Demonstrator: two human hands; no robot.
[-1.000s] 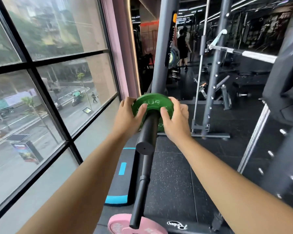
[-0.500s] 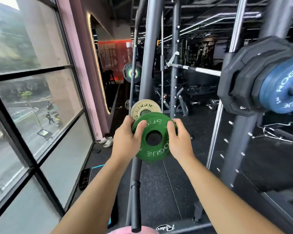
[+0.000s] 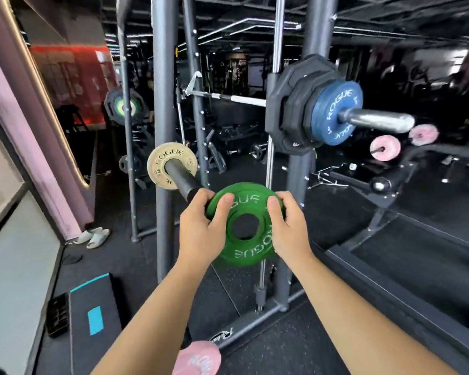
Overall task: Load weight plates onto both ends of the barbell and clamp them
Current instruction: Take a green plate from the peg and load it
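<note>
A small green Rogue plate (image 3: 244, 249) is held between my left hand (image 3: 201, 228) and my right hand (image 3: 287, 228), face towards me, its centre hole empty. It is off any peg and hangs in front of the rack. Just up and left, a black storage peg (image 3: 180, 177) carries a tan Rogue plate (image 3: 157, 163); the peg's tip ends beside my left fingers. To the upper right a barbell sleeve (image 3: 374, 120) sticks out, with a blue Rogue plate (image 3: 333, 115) and black plates (image 3: 287, 109) on it.
Grey rack uprights (image 3: 164, 104) stand right behind the plate. Two pink plates (image 3: 385, 148) sit on a peg at the far right, another pink plate (image 3: 198, 359) at the bottom. A black and blue step platform (image 3: 92, 318) lies on the floor at left, near white slippers (image 3: 92, 236).
The green plate came off the black peg into my hands and has moved right and away from it. My view swung right, bringing the loaded barbell sleeve into sight.
</note>
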